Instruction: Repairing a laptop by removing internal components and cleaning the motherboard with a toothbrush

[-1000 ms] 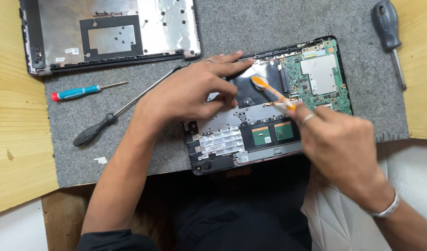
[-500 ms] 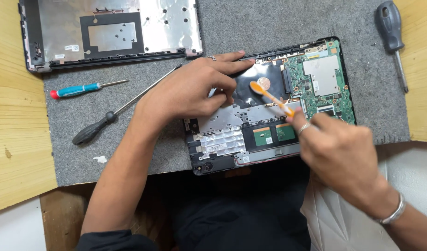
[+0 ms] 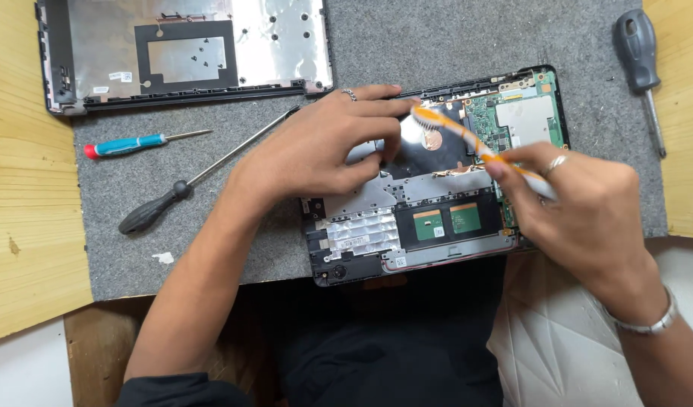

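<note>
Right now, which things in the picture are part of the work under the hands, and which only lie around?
In use:
- opened laptop base, steadied by the left hand
- orange and white brush, held by the right hand, bristles over the board

Lying about on the grey mat:
- removed bottom cover
- blue screwdriver
- long black screwdriver
- grey screwdriver

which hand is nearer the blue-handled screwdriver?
Left. The left hand rests on the opened laptop, just right of the blue-handled screwdriver; the right hand, holding a toothbrush, is at the laptop's far right.
</note>
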